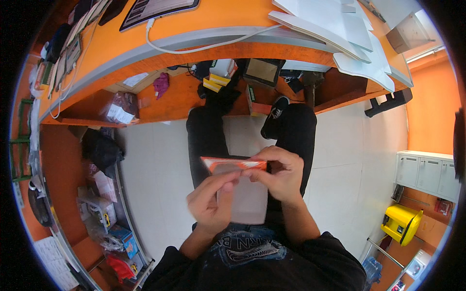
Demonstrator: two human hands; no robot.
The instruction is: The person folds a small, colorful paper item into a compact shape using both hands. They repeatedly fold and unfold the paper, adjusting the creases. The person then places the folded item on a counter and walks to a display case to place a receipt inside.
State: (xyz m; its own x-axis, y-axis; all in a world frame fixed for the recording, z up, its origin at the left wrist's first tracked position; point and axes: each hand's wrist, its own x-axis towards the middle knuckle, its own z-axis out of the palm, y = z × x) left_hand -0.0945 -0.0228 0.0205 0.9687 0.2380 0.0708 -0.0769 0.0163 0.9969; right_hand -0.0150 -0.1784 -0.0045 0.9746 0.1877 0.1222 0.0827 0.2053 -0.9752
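A small, flat orange-and-white packet or carton (224, 164) is held over my lap, seen nearly edge-on and slightly blurred. My right hand (282, 174) grips its right end, thumb on the near side and fingers behind. At the near edge, the thumb and index finger of my left hand (214, 202) pinch together close to my right thumb. Fingers partly cover the packet, and whatever lies between the fingertips is too small to tell.
Beyond my knees stands an orange desk (225, 18) bearing a tablet (156, 11), a white cable (204, 51) and white folded sheets (327, 32). Boxes (264, 71) sit beneath it. Shelving with bags (102, 151) is at left; a yellow case (402, 223) and grey lockers (424, 174) are at right.
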